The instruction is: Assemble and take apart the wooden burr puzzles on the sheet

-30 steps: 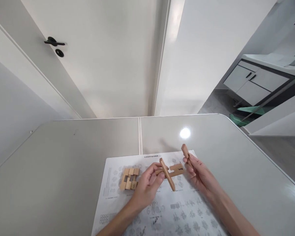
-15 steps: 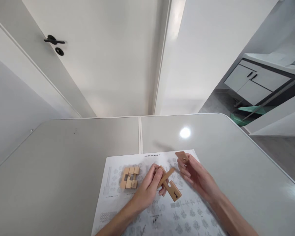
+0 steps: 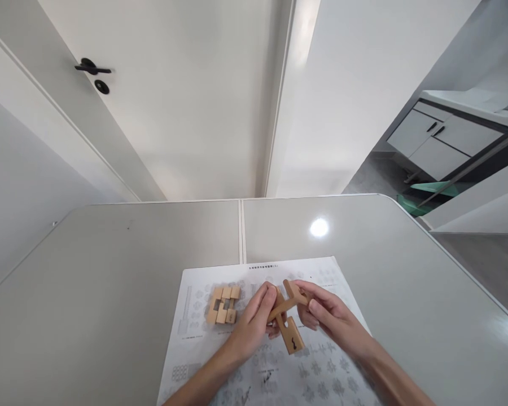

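Note:
My left hand (image 3: 256, 313) is closed around crossed wooden puzzle pieces, held above a printed sheet. One of them, a notched piece (image 3: 294, 337) with a dark mark near its end, points down toward me. My right hand (image 3: 325, 310) pinches another wooden puzzle piece (image 3: 293, 292), which meets the crossed pieces in my left hand. Whether it is fitted into them I cannot tell; fingers cover part of the joint. To the left, a flat group of wooden blocks (image 3: 221, 316) with gaps in its middle lies on the sheet.
The white sheet (image 3: 175, 349) carries many small printed diagrams. It lies on a grey table (image 3: 110, 282) with a seam across its middle. Beyond the far edge stands a pale door with a black handle (image 3: 92, 67). A white cabinet (image 3: 444, 132) is at the right.
My right hand has moved left and brought its wooden piece against those in my left hand. The notched piece has swung a little downward and left. The block group has stayed put.

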The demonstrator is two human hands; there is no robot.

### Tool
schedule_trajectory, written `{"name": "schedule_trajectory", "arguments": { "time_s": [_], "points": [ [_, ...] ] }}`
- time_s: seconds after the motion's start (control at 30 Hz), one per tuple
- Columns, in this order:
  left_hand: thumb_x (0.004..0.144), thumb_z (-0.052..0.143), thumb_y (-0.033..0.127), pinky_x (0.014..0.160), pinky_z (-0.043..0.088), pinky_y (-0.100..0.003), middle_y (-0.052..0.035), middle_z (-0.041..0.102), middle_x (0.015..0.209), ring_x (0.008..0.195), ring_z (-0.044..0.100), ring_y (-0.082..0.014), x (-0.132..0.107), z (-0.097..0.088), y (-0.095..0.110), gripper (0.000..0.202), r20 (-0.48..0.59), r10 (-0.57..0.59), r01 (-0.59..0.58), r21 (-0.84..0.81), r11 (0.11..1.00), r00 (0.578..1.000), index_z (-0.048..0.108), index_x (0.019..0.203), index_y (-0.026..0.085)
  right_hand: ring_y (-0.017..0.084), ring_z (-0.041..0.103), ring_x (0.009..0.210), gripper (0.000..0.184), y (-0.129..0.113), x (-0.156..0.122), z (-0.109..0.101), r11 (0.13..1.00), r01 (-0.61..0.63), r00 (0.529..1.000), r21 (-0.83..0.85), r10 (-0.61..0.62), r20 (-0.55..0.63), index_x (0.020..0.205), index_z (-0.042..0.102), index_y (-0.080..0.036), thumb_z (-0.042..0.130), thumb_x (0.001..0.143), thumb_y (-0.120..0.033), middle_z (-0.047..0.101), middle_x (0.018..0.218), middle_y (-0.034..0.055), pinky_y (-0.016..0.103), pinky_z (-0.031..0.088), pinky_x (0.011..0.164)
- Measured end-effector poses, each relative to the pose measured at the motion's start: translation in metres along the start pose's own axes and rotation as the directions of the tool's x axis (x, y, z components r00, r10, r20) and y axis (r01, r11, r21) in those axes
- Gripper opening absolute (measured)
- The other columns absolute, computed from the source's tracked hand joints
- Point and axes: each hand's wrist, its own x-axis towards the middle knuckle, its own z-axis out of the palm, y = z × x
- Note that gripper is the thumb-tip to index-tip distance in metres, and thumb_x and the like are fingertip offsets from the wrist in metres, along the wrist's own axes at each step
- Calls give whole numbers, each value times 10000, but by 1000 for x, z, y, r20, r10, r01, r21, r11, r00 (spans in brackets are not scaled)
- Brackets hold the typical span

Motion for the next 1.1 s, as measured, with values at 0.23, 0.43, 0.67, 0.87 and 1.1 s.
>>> {"name": "schedule_trajectory", "arguments": {
  "time_s": [0.23,0.43,0.67,0.87,1.1],
  "points": [
    [907,631,734,531,291,-259,43,442,695,587,356,-118,0,1,-1,518,-11,12,-12,-36,999,1000,528,880,227,161,402,668,426,-14,2,2,999,-7,999,-51,9,35,1420,671,-340,610,1044,-532,488,792,-3,343,384,671],
    [856,657,780,524,293,-258,41,427,709,608,383,-126,0,-1,-1,574,-2,7,-7,-33,999,1000,488,847,231,143,407,687,396,-15,2,9,991,-57,991,-120,71,115,1396,677,-371,633,1033,-524,537,979,35,308,372,637],
    [948,557,744,548,306,-248,57,428,674,584,363,-105,2,-5,-5,549,44,41,-41,-14,999,998,447,827,220,138,545,676,474,-14,3,18,997,-64,993,-50,68,98,1532,509,-361,576,1078,-485,523,908,-6,356,478,746],
    [966,524,735,550,295,-243,64,365,673,583,317,-107,0,-3,-4,554,58,82,-82,2,997,995,390,790,227,91,516,567,329,-11,8,19,996,-83,991,37,78,113,1327,563,-304,641,1051,-464,539,904,-29,294,431,631],
    [1044,432,665,708,368,-287,23,409,762,701,375,-151,-1,-1,-6,516,-6,201,-198,165,966,980,426,785,219,73,465,528,290,-12,12,23,986,-151,986,72,145,78,1048,577,-241,770,950,-435,597,836,-38,242,315,531]
  ]
}}
